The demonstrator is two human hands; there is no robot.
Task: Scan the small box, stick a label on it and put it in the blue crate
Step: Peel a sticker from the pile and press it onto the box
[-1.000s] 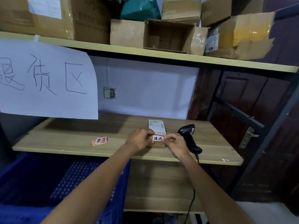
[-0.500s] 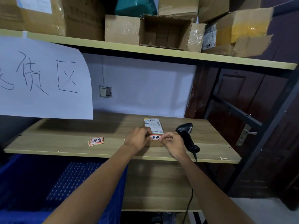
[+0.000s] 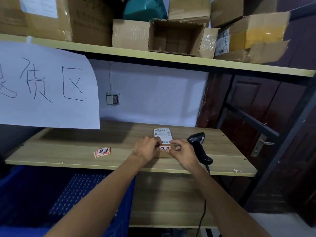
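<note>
A small flat cardboard box (image 3: 163, 134) with a white shipping label lies on the wooden shelf (image 3: 68, 151). A red-bordered label (image 3: 165, 148) sits on the box's near end. My left hand (image 3: 147, 147) pinches the label's left edge, and my right hand (image 3: 181, 151) pinches its right edge, both resting on the box. Just right of my right hand a black barcode scanner (image 3: 198, 144) lies on the shelf. The blue crate (image 3: 51, 194) stands below the shelf at the lower left.
A small stack of spare red-bordered labels (image 3: 102, 151) lies on the shelf to the left. A large white paper sign (image 3: 46, 86) hangs at the left. Several cardboard boxes (image 3: 174, 36) fill the upper shelf. The scanner's cable (image 3: 203, 211) hangs down at the right.
Both hands stay on the label at the box's near end, pressing it lower onto the box. The view has shifted slightly; the scanner and spare labels have not moved.
</note>
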